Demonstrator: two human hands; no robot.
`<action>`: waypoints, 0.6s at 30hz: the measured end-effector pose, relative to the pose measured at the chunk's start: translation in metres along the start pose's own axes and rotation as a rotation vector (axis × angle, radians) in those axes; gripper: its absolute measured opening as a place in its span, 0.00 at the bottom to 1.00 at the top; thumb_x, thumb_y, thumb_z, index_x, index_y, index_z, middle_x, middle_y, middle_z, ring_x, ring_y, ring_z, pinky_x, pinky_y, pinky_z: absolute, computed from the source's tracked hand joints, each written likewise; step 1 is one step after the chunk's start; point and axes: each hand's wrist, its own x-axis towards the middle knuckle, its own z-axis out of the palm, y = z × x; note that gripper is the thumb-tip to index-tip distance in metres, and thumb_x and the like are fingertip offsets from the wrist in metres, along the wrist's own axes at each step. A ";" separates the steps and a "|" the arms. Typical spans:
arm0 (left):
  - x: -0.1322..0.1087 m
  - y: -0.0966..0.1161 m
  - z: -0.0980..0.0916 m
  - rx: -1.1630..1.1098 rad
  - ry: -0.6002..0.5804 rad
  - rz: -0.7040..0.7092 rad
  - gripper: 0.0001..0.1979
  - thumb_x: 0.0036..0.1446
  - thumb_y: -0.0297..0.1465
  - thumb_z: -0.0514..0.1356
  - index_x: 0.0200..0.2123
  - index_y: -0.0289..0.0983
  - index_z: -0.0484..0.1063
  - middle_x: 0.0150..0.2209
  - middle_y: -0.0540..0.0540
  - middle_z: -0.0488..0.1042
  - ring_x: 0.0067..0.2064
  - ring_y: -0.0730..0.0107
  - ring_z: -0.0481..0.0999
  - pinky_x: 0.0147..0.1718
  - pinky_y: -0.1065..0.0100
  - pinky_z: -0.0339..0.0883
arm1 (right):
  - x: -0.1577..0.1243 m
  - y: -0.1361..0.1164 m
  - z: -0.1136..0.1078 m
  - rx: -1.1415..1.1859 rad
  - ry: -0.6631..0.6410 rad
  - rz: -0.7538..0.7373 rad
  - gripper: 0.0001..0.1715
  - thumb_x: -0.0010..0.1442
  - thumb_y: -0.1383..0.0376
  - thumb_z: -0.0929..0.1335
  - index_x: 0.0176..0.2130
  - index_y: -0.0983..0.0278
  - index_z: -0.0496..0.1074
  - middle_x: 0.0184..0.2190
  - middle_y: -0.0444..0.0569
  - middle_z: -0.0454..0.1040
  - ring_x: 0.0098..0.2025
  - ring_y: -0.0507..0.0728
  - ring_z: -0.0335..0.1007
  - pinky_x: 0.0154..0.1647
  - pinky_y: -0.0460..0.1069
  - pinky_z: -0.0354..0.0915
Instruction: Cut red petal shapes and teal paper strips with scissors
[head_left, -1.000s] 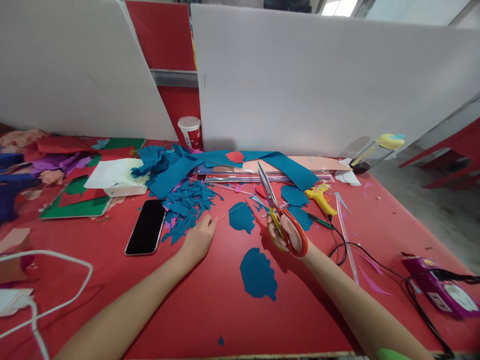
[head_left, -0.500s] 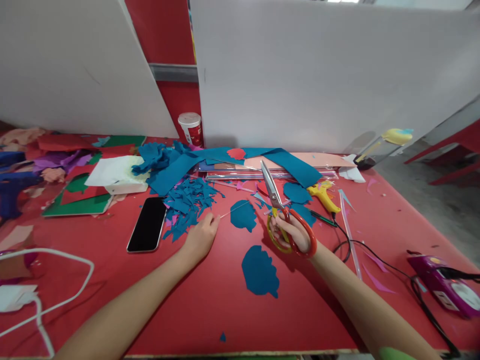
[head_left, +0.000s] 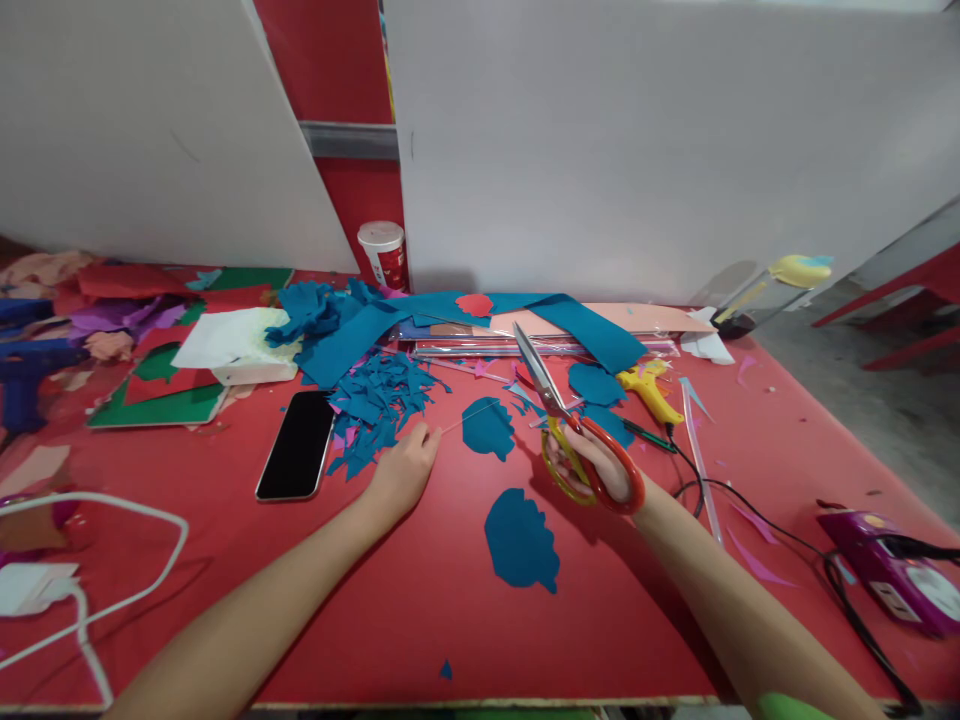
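Observation:
My left hand (head_left: 407, 463) is closed, pinching the near end of a thin pale strand (head_left: 459, 423). The strand stretches over a blue scalloped cutout (head_left: 489, 432); whether it touches the paper I cannot tell. In my right hand (head_left: 592, 467) is a pair of scissors (head_left: 541, 372) with one red and one yellow handle. Their blades point up and to the left, nearly together, above the table. A larger blue scalloped cutout (head_left: 520, 540) lies flat between my forearms. Blue paper scraps (head_left: 382, 395) are heaped just beyond my left hand.
A black phone (head_left: 297, 446) lies left of my left hand. Past the scissors are a yellow glue gun (head_left: 649, 390) and its black cord. A lidded cup (head_left: 383, 256) stands by the white panel (head_left: 637, 150). On the right is a purple power strip (head_left: 892, 570).
My right hand has shifted slightly right and toward me with the scissors, and their blades tilt a little more leftward. My left hand still pinches the strand in nearly the same place.

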 end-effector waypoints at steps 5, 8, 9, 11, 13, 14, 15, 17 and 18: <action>0.000 0.000 0.000 -0.006 0.012 0.001 0.22 0.54 0.19 0.44 0.52 0.32 0.58 0.43 0.38 0.65 0.36 0.67 0.70 0.27 0.72 0.61 | -0.004 -0.003 0.003 0.154 0.093 0.212 0.14 0.52 0.54 0.65 0.26 0.61 0.62 0.18 0.41 0.63 0.17 0.47 0.58 0.14 0.41 0.54; 0.000 0.000 0.000 -0.006 0.020 0.002 0.21 0.54 0.19 0.44 0.52 0.32 0.58 0.43 0.39 0.65 0.35 0.67 0.70 0.28 0.71 0.62 | -0.001 -0.003 0.003 0.194 0.088 0.281 0.14 0.53 0.55 0.64 0.24 0.61 0.61 0.17 0.41 0.62 0.19 0.48 0.60 0.16 0.41 0.58; 0.000 -0.001 0.001 -0.006 0.024 0.003 0.21 0.54 0.19 0.44 0.52 0.33 0.58 0.42 0.39 0.65 0.35 0.67 0.70 0.28 0.71 0.62 | 0.000 -0.002 0.003 0.205 0.088 0.306 0.13 0.53 0.55 0.63 0.24 0.61 0.61 0.17 0.41 0.63 0.19 0.48 0.61 0.18 0.41 0.60; 0.000 -0.001 0.003 -0.005 0.035 0.003 0.21 0.54 0.19 0.44 0.52 0.33 0.58 0.42 0.39 0.65 0.35 0.67 0.71 0.27 0.71 0.62 | 0.002 -0.002 0.000 0.204 0.084 0.343 0.13 0.54 0.55 0.62 0.25 0.61 0.62 0.18 0.42 0.63 0.21 0.49 0.64 0.21 0.42 0.62; 0.001 -0.002 0.006 -0.010 0.046 0.002 0.21 0.55 0.20 0.44 0.52 0.33 0.59 0.42 0.39 0.65 0.35 0.68 0.70 0.27 0.72 0.63 | 0.000 -0.003 -0.002 0.138 0.045 0.379 0.15 0.55 0.54 0.60 0.25 0.61 0.62 0.19 0.42 0.64 0.22 0.49 0.65 0.23 0.42 0.64; 0.001 -0.002 0.007 -0.014 0.052 0.000 0.20 0.55 0.20 0.44 0.51 0.33 0.59 0.41 0.39 0.65 0.34 0.68 0.70 0.27 0.72 0.63 | -0.002 -0.005 -0.004 0.078 0.012 0.391 0.17 0.55 0.52 0.60 0.25 0.61 0.62 0.19 0.43 0.64 0.22 0.49 0.65 0.23 0.42 0.64; 0.001 -0.003 0.008 -0.020 0.057 -0.002 0.20 0.55 0.20 0.44 0.51 0.33 0.59 0.41 0.39 0.65 0.34 0.69 0.70 0.28 0.72 0.63 | -0.005 -0.007 -0.005 0.012 -0.022 0.397 0.19 0.55 0.50 0.59 0.24 0.62 0.61 0.18 0.42 0.64 0.21 0.49 0.65 0.22 0.42 0.64; 0.001 -0.004 0.010 -0.034 0.068 -0.003 0.20 0.55 0.20 0.44 0.51 0.33 0.60 0.41 0.40 0.65 0.34 0.69 0.70 0.28 0.72 0.63 | -0.013 -0.012 -0.005 -0.104 -0.083 0.399 0.23 0.54 0.46 0.58 0.24 0.62 0.62 0.17 0.42 0.63 0.19 0.49 0.64 0.19 0.42 0.62; 0.001 -0.004 0.010 -0.043 0.072 -0.003 0.20 0.55 0.20 0.44 0.51 0.33 0.60 0.41 0.40 0.65 0.34 0.69 0.70 0.29 0.72 0.64 | -0.017 -0.015 -0.005 -0.155 -0.109 0.398 0.25 0.53 0.45 0.58 0.24 0.63 0.62 0.16 0.41 0.62 0.17 0.49 0.62 0.17 0.42 0.61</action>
